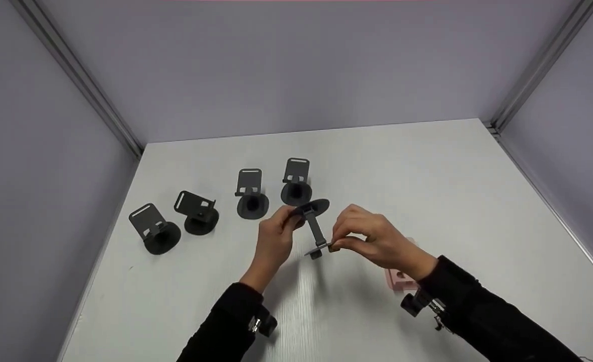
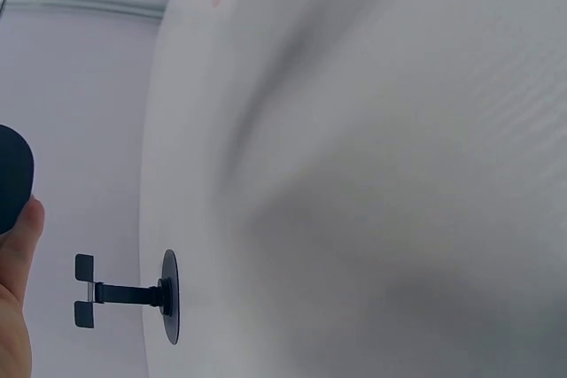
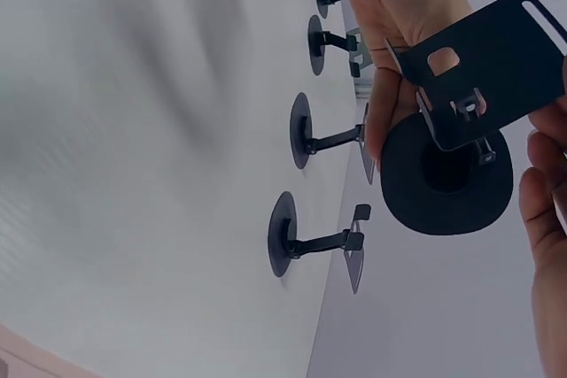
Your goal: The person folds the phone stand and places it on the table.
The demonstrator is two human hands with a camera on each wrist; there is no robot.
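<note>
Between both hands, above the table (image 1: pixel 427 181), hangs a black phone stand (image 1: pixel 314 226). The left hand (image 1: pixel 274 240) grips its round base; the right hand (image 1: pixel 371 240) pinches its plate. Twisting too hard could slip it loose, toppling stands beyond the left hand.

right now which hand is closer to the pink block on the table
Right. The right hand hangs almost directly over the pink block, its wrist covering part of it, while pinching the held stand. The left hand grips the stand's round base, farther left.
</note>
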